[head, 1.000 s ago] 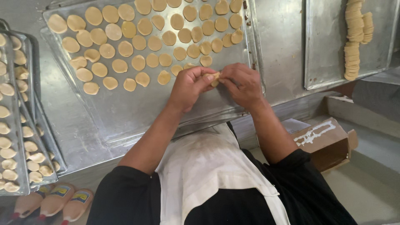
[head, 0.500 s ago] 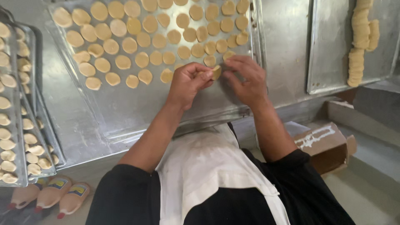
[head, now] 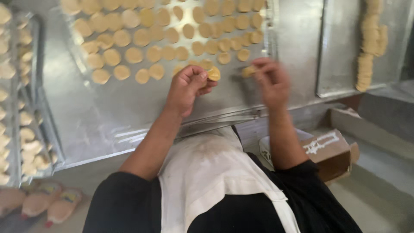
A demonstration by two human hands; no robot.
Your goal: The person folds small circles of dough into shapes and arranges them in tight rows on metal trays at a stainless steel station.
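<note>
Fingers of my left hand (head: 188,86) are pinched together on 1 small round dough disc (head: 213,73), held by its rim just above the near edge of the metal tray (head: 129,112). My right hand (head: 269,82) is blurred; its fingertips look closed on a second dough piece (head: 248,71), though I cannot tell how firmly. The 2 hands sit apart, with a short gap between them, both over the tray's lower right corner.

The disc looks light, soft and thin, so I judge it would dent or tear under a hard squeeze and may feel a little tacky. Its edge, taken lightly between thumb and forefinger, seems the best place to hold, with the flat face left untouched.

Beyond my hands the rows of flat discs (head: 142,39) cover the far part of the tray, most lying close together, some touching. At far left a rack of narrower trays (head: 21,108) holds more pieces. To the right, on a second metal sheet (head: 340,51), stands a stacked column of discs (head: 368,47). Below, my white apron (head: 207,172) hangs over dark clothing, a cardboard box (head: 332,151) sits by my right elbow, and 3 squeeze bottles (head: 47,205) lie at lower left.
</note>
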